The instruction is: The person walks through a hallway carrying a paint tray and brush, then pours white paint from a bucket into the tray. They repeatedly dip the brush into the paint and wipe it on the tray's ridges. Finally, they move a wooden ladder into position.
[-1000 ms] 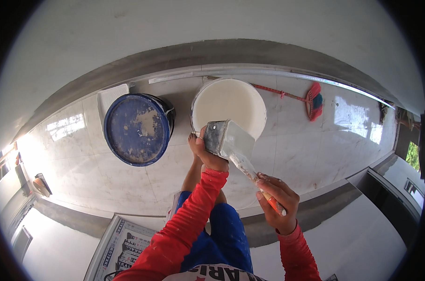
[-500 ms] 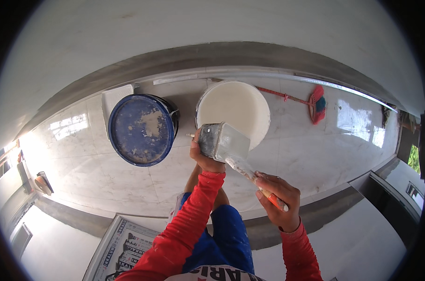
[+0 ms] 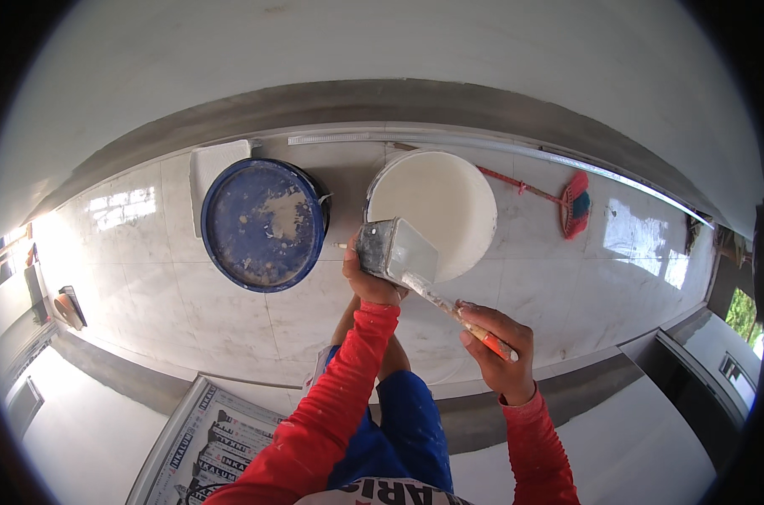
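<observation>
My left hand (image 3: 370,282) is closed around a small square paint pot (image 3: 377,247), its outside grey and smeared. The pot is tilted over the near edge of a large round bucket (image 3: 491,238) of off-white paint (image 3: 432,198). In my right hand (image 3: 504,341) is a paintbrush (image 3: 445,309) with an orange-tipped handle, gripped between thumb and fingers. Its paint-coated bristles meet the near rim of the pot; the bristle tips are hard to make out. A thin pale stick end (image 3: 340,245) pokes out beside my left fingers.
Left of the paint stands a bucket with a blue, paint-spattered lid (image 3: 256,227), a white tray (image 3: 218,164) behind it. A pink broom (image 3: 574,206) lies at the right. A long metal strip (image 3: 517,150) runs along the wall base. A framed, film-covered panel (image 3: 209,446) is near my left arm.
The brush has turned more edge-on, and its bristles have shifted slightly inward at the pot's rim. The buckets and broom sit a little further right in the picture. Both grips stay the same.
</observation>
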The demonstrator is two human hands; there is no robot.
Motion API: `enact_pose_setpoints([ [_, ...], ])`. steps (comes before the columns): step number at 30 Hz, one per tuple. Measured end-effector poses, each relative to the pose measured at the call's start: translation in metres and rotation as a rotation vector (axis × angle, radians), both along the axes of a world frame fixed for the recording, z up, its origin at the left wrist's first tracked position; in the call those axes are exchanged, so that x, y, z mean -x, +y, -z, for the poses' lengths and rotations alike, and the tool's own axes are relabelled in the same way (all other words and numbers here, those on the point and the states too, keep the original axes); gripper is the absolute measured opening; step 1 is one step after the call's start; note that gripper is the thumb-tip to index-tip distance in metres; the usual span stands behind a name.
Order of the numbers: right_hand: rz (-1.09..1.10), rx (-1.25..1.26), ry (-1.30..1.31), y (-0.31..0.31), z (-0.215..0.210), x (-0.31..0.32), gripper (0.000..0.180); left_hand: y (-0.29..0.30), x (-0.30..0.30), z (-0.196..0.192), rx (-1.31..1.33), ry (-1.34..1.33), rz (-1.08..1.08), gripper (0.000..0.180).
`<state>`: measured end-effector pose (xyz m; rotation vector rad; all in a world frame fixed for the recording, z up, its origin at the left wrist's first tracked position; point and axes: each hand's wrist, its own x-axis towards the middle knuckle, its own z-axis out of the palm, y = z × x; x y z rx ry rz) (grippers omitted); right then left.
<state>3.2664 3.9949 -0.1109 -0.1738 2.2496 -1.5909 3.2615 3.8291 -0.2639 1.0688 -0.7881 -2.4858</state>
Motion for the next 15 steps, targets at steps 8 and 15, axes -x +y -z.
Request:
enact_pose_setpoints([
  [8,-0.038,-0.039,0.005,-0.001,0.0,0.003,0.031,-0.003,-0.002,0.007,0.055,0.012,-0.005,0.062],
  [15,-0.025,0.044,-0.009,0.024,-0.009,-0.001,0.027,-0.024,0.005,0.022,0.072,-0.065,-0.066,0.061],
])
